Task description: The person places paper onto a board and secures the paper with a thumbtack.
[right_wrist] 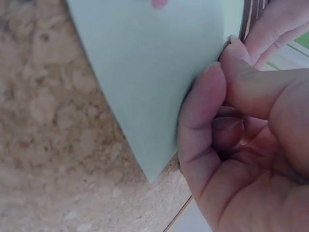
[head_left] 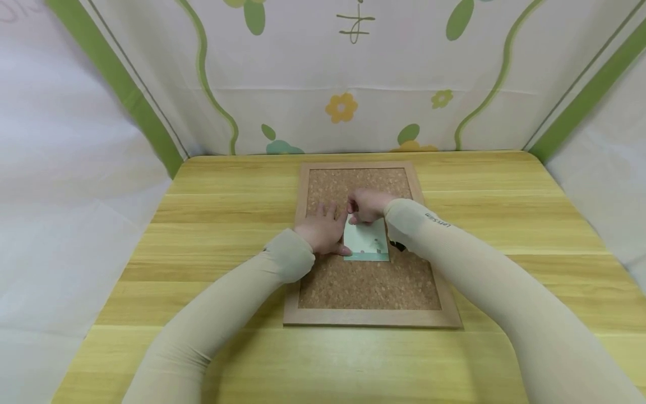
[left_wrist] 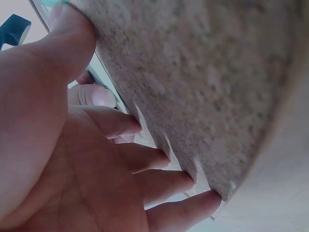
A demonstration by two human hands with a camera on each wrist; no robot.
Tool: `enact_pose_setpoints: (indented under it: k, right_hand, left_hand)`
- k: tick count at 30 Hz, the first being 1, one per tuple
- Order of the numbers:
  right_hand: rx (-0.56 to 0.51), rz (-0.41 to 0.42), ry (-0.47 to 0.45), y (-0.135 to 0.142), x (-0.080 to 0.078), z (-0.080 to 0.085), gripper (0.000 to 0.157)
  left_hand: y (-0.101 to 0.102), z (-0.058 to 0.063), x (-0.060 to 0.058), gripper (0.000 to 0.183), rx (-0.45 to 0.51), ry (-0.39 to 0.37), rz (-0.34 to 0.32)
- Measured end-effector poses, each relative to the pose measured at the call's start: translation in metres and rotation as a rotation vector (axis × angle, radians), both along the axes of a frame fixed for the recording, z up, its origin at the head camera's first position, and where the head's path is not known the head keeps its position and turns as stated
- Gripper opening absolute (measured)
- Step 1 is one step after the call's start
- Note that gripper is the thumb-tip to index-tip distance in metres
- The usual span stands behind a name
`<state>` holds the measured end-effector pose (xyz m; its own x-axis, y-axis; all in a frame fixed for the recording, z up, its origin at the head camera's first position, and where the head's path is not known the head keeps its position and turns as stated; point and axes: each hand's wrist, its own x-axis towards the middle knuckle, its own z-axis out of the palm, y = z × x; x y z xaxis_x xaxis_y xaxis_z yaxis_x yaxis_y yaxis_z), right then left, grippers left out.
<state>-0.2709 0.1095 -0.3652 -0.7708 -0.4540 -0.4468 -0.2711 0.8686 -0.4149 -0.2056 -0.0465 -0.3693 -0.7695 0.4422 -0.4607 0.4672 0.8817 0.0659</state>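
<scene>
A pale green card [head_left: 364, 238] with a darker green band along its near edge lies on a framed cork board [head_left: 370, 286]. My left hand [head_left: 323, 230] rests on the cork with fingers spread, its thumb on the card's near left corner. In the left wrist view the fingertips [left_wrist: 181, 181] press on the cork. My right hand [head_left: 368, 205] is over the card's far left corner, fingers curled, thumb and index finger pinched together at the card's edge. A tiny golden-brown thing [right_wrist: 230, 42] shows at the thumb tip; I cannot tell its kind.
The board's wooden frame [head_left: 370, 317] lies on a light wood table [head_left: 202, 241]. Behind the table's far edge hangs a white cloth [head_left: 287, 112] printed with flowers. White cloth [head_left: 65, 168] also hangs at both sides. A small black object [head_left: 397, 246] sits under the right wrist.
</scene>
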Motion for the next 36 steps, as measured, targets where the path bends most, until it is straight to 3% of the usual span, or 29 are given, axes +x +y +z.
enact_pose_setpoints:
  k: [14,23,32,36]
  right_hand:
    - [-0.024,-0.008,-0.003,-0.001,0.000,0.009,0.011]
    - [-0.019,-0.034,-0.012,-0.003,0.003,0.009,0.010]
    - [-0.147,0.009,-0.001,0.007,0.006,-0.001,0.009]
    - [-0.186,0.029,0.027,0.015,0.012,0.009,0.007]
  left_hand:
    - [0.001,0.010,0.001,0.100,-0.005,0.022,-0.006]
    - [0.000,0.009,0.001,0.099,0.002,0.012,0.007]
    - [-0.002,0.001,0.003,0.102,0.029,0.004,0.005]
    - [-0.003,0.001,0.003,0.102,0.041,-0.002,-0.001]
